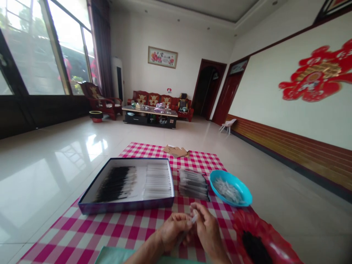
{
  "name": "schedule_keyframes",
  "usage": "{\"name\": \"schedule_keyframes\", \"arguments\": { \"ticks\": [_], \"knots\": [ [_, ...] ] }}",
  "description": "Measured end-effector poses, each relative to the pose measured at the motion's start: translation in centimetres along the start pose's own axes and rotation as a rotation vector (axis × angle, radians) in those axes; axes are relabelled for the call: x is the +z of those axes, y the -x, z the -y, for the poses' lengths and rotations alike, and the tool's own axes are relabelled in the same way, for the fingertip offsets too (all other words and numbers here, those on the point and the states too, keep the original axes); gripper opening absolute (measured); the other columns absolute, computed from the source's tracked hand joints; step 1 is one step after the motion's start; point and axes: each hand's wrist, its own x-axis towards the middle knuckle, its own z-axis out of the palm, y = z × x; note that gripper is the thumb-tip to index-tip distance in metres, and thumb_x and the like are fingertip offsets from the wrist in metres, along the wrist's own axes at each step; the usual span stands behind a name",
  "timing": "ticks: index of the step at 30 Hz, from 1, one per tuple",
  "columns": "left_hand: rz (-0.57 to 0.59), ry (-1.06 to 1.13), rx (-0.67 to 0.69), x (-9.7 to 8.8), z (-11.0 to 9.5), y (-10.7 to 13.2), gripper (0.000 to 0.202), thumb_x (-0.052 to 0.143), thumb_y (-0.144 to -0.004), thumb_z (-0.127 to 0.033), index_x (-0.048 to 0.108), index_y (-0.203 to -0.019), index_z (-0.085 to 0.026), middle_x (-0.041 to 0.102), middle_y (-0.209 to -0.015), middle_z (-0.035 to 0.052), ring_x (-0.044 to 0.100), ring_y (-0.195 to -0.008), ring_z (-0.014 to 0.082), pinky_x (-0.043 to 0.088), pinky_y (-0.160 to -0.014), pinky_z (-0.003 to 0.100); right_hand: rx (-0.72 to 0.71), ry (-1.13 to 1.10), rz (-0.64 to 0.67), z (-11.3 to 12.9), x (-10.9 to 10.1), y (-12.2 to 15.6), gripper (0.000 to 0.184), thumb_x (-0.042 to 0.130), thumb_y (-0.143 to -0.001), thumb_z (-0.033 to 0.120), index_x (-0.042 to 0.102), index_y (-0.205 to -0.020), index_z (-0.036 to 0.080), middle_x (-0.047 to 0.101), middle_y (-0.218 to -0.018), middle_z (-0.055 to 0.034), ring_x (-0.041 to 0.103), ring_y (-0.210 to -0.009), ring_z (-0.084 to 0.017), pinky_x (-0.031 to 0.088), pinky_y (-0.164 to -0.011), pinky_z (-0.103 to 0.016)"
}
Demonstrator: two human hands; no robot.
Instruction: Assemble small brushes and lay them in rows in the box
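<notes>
Close together over the checked tablecloth, my left hand [173,230] and my right hand [207,226] both have their fingers closed. A small translucent plastic piece [194,217] shows between the fingertips; it looks like the end of a slim clear tube running down into my left hand. Blur hides its exact shape. Just beyond the hands lies a pile of slim clear sticks with dark ends [193,183]. Further left, a shallow box [126,206] holds a row of black-and-clear sticks [117,183] and a row of clear tubes [157,181].
A blue bowl [246,189] of small clear pieces [227,190] stands right of the pile. Nearer me is a red scalloped dish [277,238] with small black parts [255,247]. Brown cardboard scraps [177,151] lie at the far edge; a pale green sheet [115,255] lies in front.
</notes>
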Motion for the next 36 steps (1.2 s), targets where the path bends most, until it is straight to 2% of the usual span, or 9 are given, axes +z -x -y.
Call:
{"name": "schedule_keyframes", "arguments": {
  "ticks": [3,6,8,11,14,17,20,31,36],
  "knots": [
    [0.065,-0.164,0.055,0.8,-2.0,0.9,0.029,0.067,-0.067,-0.037,0.065,-0.073,-0.009,0.054,-0.056,-0.0001,0.044,-0.043,0.0062,0.033,-0.044,0.019,0.048,0.01,-0.024,-2.0,1.2,1.1,0.038,0.047,-0.079,0.045,0.067,-0.097,0.018,0.073,-0.095,-0.0106,0.069,-0.086,-0.026,0.055,-0.071,-0.03],
    [0.092,-0.525,0.144,1.7,-5.7,1.7,0.03,0.062,-0.075,-0.038,0.068,-0.085,-0.011,0.057,-0.061,0.0001,0.047,-0.051,0.0077,0.035,-0.05,0.02,0.085,0.026,-0.047,-3.7,1.4,1.2,0.038,0.048,-0.078,0.044,0.067,-0.098,0.018,0.074,-0.092,-0.0092,0.069,-0.084,-0.025,0.056,-0.071,-0.03],
    [-0.03,-0.852,0.251,1.7,-8.6,1.8,0.028,0.057,-0.079,-0.037,0.068,-0.089,-0.014,0.059,-0.068,0.0005,0.05,-0.058,0.0096,0.037,-0.054,0.02,0.07,-0.006,-0.038,-4.3,1.6,1.1,0.037,0.047,-0.079,0.042,0.066,-0.098,0.017,0.073,-0.094,-0.0091,0.069,-0.084,-0.025,0.056,-0.071,-0.03],
    [-0.374,-1.441,0.354,-0.1,-12.5,1.2,0.021,0.052,-0.083,-0.028,0.068,-0.088,-0.017,0.062,-0.077,0.0019,0.055,-0.072,0.013,0.04,-0.066,0.022,0.017,-0.047,-0.049,-4.6,1.8,1.1,0.035,0.048,-0.079,0.04,0.067,-0.097,0.017,0.073,-0.094,-0.0098,0.07,-0.085,-0.024,0.057,-0.072,-0.029],
    [-0.536,-1.826,0.203,-3.1,-14.7,0.2,0.021,0.051,-0.081,-0.02,0.068,-0.095,-0.02,0.064,-0.091,0.0049,0.058,-0.086,0.0169,0.041,-0.077,0.026,-0.043,-0.02,-0.064,-4.7,2.1,1.1,0.031,0.049,-0.079,0.037,0.068,-0.096,0.018,0.074,-0.092,-0.0096,0.07,-0.084,-0.023,0.057,-0.072,-0.029],
    [-0.527,-1.905,0.105,-5.5,-14.8,-0.5,0.02,0.056,-0.076,-0.018,0.069,-0.09,-0.02,0.065,-0.088,0.0059,0.059,-0.087,0.0193,0.042,-0.079,0.028,-0.088,0.011,-0.086,-4.8,2.2,1.1,0.029,0.048,-0.08,0.034,0.068,-0.094,0.019,0.074,-0.091,-0.0091,0.07,-0.084,-0.023,0.057,-0.073,-0.028],
    [-0.479,-1.948,0.056,-6.4,-13.8,-1.0,0.019,0.058,-0.074,-0.019,0.07,-0.088,-0.023,0.064,-0.086,0.0042,0.059,-0.087,0.0186,0.042,-0.079,0.027,-0.102,0.017,-0.093,-4.6,2.2,1.0,0.029,0.047,-0.081,0.032,0.068,-0.094,0.018,0.074,-0.091,-0.0094,0.07,-0.085,-0.022,0.056,-0.074,-0.028],
    [-0.407,-1.98,0.072,-6.6,-12.5,-1.5,0.014,0.059,-0.075,-0.019,0.066,-0.088,-0.018,0.062,-0.089,0.0051,0.056,-0.088,0.0181,0.039,-0.08,0.027,-0.109,0.082,-0.102,-3.0,1.6,1.2,0.03,0.042,-0.084,0.028,0.066,-0.097,0.017,0.073,-0.092,-0.01,0.069,-0.085,-0.022,0.057,-0.073,-0.03],
    [-0.421,-1.965,0.082,-6.8,-12.4,-1.8,0.01,0.061,-0.073,-0.019,0.067,-0.081,-0.018,0.062,-0.084,0.0046,0.057,-0.084,0.0182,0.039,-0.077,0.027,-0.341,0.416,-0.173,-3.3,1.5,-2.0,0.034,0.038,-0.081,0.014,0.063,-0.103,0.016,0.068,-0.102,-0.0117,0.064,-0.096,-0.022,0.053,-0.082,-0.034]
  ]
}}
